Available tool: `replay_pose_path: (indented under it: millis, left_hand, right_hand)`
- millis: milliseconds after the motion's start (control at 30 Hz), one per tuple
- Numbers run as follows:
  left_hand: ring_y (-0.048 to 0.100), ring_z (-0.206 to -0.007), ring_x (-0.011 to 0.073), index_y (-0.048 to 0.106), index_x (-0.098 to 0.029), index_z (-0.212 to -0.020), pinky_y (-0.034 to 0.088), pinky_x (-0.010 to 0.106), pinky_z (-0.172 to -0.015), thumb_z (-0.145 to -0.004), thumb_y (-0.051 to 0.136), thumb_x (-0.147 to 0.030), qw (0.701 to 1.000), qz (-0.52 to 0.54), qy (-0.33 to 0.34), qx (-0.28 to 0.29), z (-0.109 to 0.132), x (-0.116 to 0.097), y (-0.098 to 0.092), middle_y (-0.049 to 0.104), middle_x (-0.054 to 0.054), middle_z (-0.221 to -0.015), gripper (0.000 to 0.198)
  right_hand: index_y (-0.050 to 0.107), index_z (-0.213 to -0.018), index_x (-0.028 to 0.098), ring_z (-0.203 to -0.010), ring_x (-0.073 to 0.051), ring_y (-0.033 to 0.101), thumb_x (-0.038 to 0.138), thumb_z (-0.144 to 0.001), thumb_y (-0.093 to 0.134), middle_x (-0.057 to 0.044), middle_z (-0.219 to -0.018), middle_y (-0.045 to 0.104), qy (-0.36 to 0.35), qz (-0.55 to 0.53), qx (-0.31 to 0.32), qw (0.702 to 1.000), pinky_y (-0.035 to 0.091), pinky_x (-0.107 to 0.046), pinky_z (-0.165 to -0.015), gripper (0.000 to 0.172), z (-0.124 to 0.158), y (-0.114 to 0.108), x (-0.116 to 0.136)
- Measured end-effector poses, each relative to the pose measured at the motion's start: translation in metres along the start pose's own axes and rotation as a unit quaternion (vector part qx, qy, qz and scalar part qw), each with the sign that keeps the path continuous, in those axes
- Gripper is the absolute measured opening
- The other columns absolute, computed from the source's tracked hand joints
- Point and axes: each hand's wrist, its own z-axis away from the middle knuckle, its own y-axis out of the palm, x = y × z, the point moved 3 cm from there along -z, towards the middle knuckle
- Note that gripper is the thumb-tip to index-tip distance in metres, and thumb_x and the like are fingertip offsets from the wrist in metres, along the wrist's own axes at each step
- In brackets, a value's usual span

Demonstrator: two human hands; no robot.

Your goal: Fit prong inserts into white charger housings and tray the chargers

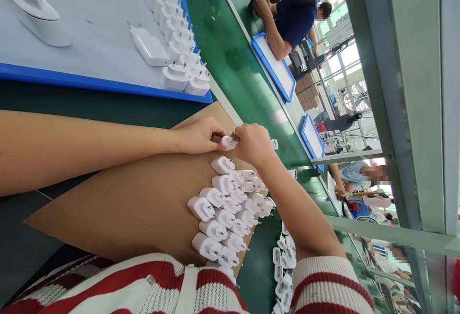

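My left hand [199,134] and my right hand [253,142] meet over a brown cardboard sheet [136,204]. Between their pinched fingers they hold one white plug adapter [228,141]. Just below the hands, several white plug adapters [226,208] lie in tidy rows on the cardboard, pins pointing right. Both hands are closed on the adapter.
A blue-edged white tray [89,27] above carries more white chargers [172,31]. Loose white adapters [282,271] lie on the green conveyor belt [230,50] by my right sleeve. Other people work at blue trays [273,65] farther along the belt. A metal frame [413,113] runs along the right.
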Motion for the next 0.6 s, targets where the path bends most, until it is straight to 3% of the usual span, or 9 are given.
replay_pose_path:
  millis: [133,300,400,467,567,600]
  left_hand:
    - [0.066,-0.087,0.0266,0.08,-0.021,-0.086,0.047,0.033,-0.073,-0.074,0.069,-0.056,1.0,-0.022,-0.005,-0.001,-0.003,0.001,-0.003,0.072,0.005,-0.083,0.039]
    - [0.068,-0.096,0.0284,0.083,-0.021,-0.098,0.051,0.032,-0.081,-0.072,0.07,-0.062,0.999,-0.041,-0.017,0.001,-0.004,-0.003,-0.001,0.075,0.006,-0.094,0.051]
    - [0.069,-0.101,0.0292,0.084,-0.021,-0.101,0.054,0.033,-0.087,-0.071,0.067,-0.064,0.999,-0.047,-0.017,0.019,0.003,-0.014,0.005,0.076,0.007,-0.101,0.055]
    - [0.071,-0.103,0.0289,0.085,-0.023,-0.104,0.056,0.033,-0.091,-0.073,0.063,-0.061,0.997,-0.037,-0.006,0.072,0.009,-0.021,0.008,0.077,0.007,-0.105,0.054]
    - [0.071,-0.111,0.029,0.083,-0.027,-0.117,0.057,0.033,-0.098,-0.073,0.065,-0.054,0.98,-0.016,0.009,0.198,0.012,-0.028,0.003,0.079,0.004,-0.119,0.055]
    - [0.071,-0.114,0.0293,0.082,-0.027,-0.121,0.057,0.033,-0.099,-0.072,0.066,-0.05,0.976,-0.021,0.005,0.216,0.008,-0.031,-0.002,0.078,0.003,-0.123,0.056]
  right_hand:
    - [0.079,-0.107,0.02,-0.092,-0.026,0.071,0.012,-0.083,0.066,-0.009,-0.098,0.078,0.01,-0.03,-0.013,0.999,0.034,-0.031,-0.065,0.028,0.0,0.005,0.001]
    - [0.081,-0.101,0.019,-0.094,-0.027,0.073,0.012,-0.079,0.068,-0.007,-0.095,0.08,0.057,-0.108,-0.043,0.992,0.042,-0.031,-0.071,0.027,0.002,0.011,-0.002]
    - [0.083,-0.1,0.02,-0.091,-0.026,0.073,0.01,-0.077,0.067,-0.005,-0.091,0.081,0.091,-0.213,-0.074,0.97,0.048,-0.031,-0.076,0.03,0.021,0.021,-0.013]
    - [0.083,-0.105,0.022,-0.09,-0.024,0.073,0.013,-0.079,0.067,-0.003,-0.096,0.081,0.129,-0.332,-0.135,0.925,0.053,-0.031,-0.079,0.032,0.052,0.036,-0.028]
    - [0.081,-0.115,0.026,-0.1,-0.025,0.074,0.037,-0.088,0.067,-0.005,-0.112,0.082,0.237,-0.498,-0.288,0.783,0.058,-0.036,-0.089,0.033,0.129,0.079,-0.053]
    - [0.08,-0.12,0.025,-0.102,-0.025,0.074,0.042,-0.089,0.066,-0.006,-0.115,0.081,0.272,-0.524,-0.326,0.738,0.058,-0.039,-0.091,0.038,0.159,0.098,-0.059]
